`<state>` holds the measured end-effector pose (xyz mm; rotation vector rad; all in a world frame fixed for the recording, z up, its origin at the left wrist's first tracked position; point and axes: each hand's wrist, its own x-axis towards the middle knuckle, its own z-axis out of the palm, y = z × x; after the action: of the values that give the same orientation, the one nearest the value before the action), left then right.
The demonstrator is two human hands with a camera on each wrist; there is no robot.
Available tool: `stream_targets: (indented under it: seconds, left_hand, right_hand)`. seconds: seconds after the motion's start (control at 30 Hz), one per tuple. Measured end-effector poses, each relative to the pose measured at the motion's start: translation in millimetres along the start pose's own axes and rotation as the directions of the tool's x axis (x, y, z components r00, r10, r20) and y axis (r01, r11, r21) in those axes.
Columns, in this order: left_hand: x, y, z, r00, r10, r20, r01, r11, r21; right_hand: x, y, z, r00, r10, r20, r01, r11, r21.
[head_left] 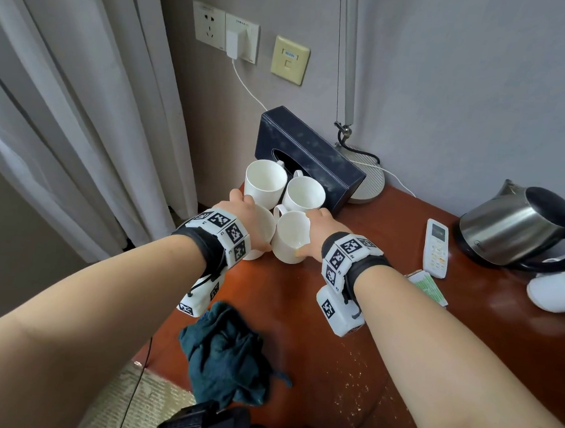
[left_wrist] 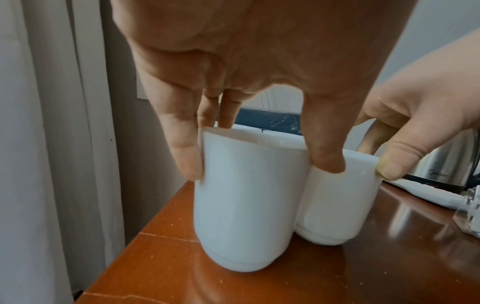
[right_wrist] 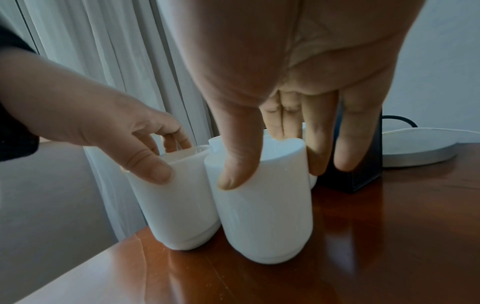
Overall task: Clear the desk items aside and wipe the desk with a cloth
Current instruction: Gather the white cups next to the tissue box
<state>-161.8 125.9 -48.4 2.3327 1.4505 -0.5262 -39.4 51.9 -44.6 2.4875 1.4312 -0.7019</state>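
Four white mugs are bunched at the desk's (head_left: 399,336) far left corner. My left hand (head_left: 254,222) grips the near-left mug (head_left: 264,226) from above, thumb on one side and fingers over the far rim; the left wrist view shows this hand (left_wrist: 257,156) on that mug (left_wrist: 244,205). My right hand (head_left: 319,231) grips the near-right mug (head_left: 290,234) the same way, as the right wrist view shows of the hand (right_wrist: 275,170) and mug (right_wrist: 265,216). Both mugs' bases are at the desk surface. A crumpled dark teal cloth (head_left: 226,352) lies at the near edge.
Two more mugs (head_left: 265,183) (head_left: 304,193) stand behind, against a dark tissue box (head_left: 311,152). A lamp base (head_left: 369,179) sits by the wall. To the right lie a remote (head_left: 436,248), a green-white packet (head_left: 430,287) and a steel kettle (head_left: 518,228). Curtains (head_left: 83,102) hang left.
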Motion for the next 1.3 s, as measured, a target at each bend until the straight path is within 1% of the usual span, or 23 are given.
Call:
stream_targets:
  seconds: [0.13,0.23,0.43,0.53,0.6,0.67,0.8,0.9,1.03,1.2,1.3]
  left_hand:
    - [-3,0,-3,1.0,0.0,0.019,0.0,1.0,-0.016]
    - [-7,0,-2,1.0,-0.01,-0.014,0.01,1.0,-0.021]
    - [-12,-4,3,0.999,0.008,-0.052,-0.011,0.998,-0.064]
    - [-17,-10,5,0.99,0.058,-0.13,-0.069,0.994,-0.08]
    - [-25,-15,3,0.972,0.132,-0.196,-0.146,0.988,-0.059]
    - [-35,-16,-1,0.952,0.196,-0.236,-0.204,0.979,-0.01]
    - [-64,0,-12,0.931,0.237,-0.276,-0.245,0.969,0.005]
    - [-89,28,-15,0.904,0.283,-0.321,-0.295,0.955,0.013]
    - [-120,86,-10,0.856,0.38,-0.35,-0.381,0.922,0.067]
    - [-164,184,11,0.81,0.487,-0.326,-0.491,0.868,0.075]
    - [-191,246,31,0.778,0.542,-0.316,-0.553,0.831,0.063]
  right_hand:
    - [0,-1,1,1.0,0.001,0.001,-0.001,1.0,-0.004]
    - [0,0,1,1.0,0.0,-0.001,0.0,1.0,0.001]
    - [-3,-2,-1,1.0,-0.002,-0.004,0.002,1.0,0.003]
    - [-7,2,-1,1.0,-0.022,-0.003,0.022,0.999,0.05]
    - [-14,9,0,0.999,-0.048,-0.008,0.048,0.992,0.112]
    - [-25,19,-2,0.996,-0.088,-0.031,0.092,0.982,0.165]
    - [-54,44,-10,0.984,-0.167,-0.059,0.174,0.974,0.146]
    - [-80,71,-15,0.975,-0.189,-0.114,0.203,0.971,0.126]
    - [-124,126,-14,0.958,-0.151,-0.244,0.177,0.98,0.091]
    - [-195,223,-5,0.945,-0.005,-0.327,0.034,0.996,0.083]
    - [-242,291,7,0.936,0.104,-0.335,-0.075,0.992,0.1]
